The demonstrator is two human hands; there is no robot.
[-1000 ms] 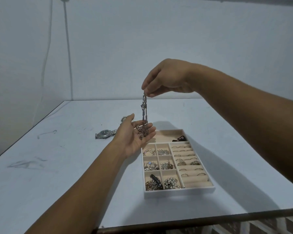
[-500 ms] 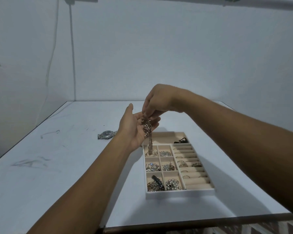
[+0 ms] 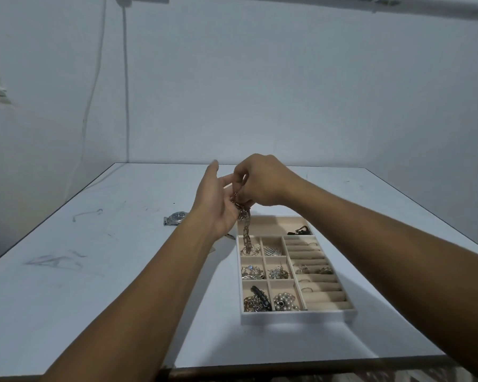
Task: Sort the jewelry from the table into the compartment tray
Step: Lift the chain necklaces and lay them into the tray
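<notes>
A white compartment tray (image 3: 298, 317) with beige lining lies on the table right of centre; several cells hold rings, chains and beads. My left hand (image 3: 218, 205) is palm up above the tray's far left corner, with a bunched metal chain bracelet (image 3: 245, 224) resting in it. The chain's free end dangles down to the far-left small compartment. My right hand (image 3: 262, 183) pinches the upper part of the same chain against the left palm. A silver wristwatch (image 3: 175, 218) lies on the table left of my left wrist.
The white table (image 3: 94, 271) has pen scribbles at its left side, and a dark front edge. A small dark item (image 3: 300, 231) sits in the tray's long far compartment. A cable (image 3: 126, 92) hangs down the wall behind.
My right hand has come down from holding the chain stretched high to meet my left palm. The chain is now bunched in the left hand, its end hanging into the tray.
</notes>
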